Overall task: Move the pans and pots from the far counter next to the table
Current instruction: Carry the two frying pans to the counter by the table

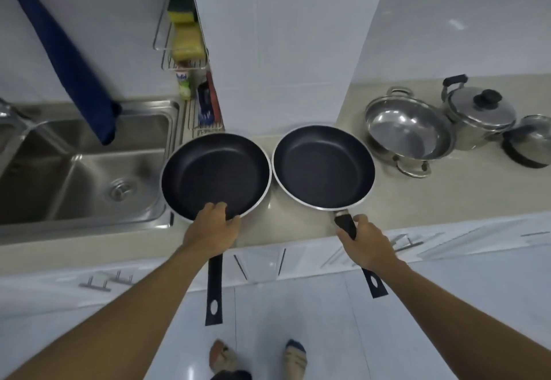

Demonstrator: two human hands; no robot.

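Note:
Two black non-stick frying pans lie side by side at the counter's front edge. My left hand [213, 227] grips the left pan [216, 174] where its handle meets the rim, with the fingers curled over the rim. My right hand [368, 244] grips the black handle of the right pan [323, 166]. Both handles stick out past the counter toward me. Further right on the counter [447, 192] stand an open steel pot [408, 133], a lidded steel pot [478, 113] with a black knob, and a third pot [529, 141] cut off by the frame edge.
A steel sink [86, 168] lies to the left of the pans, with a dark blue cloth [64, 51] hanging over it. A wire rack with sponges [183, 37] and bottles hangs on the tiled wall. White cabinet doors and my feet show below.

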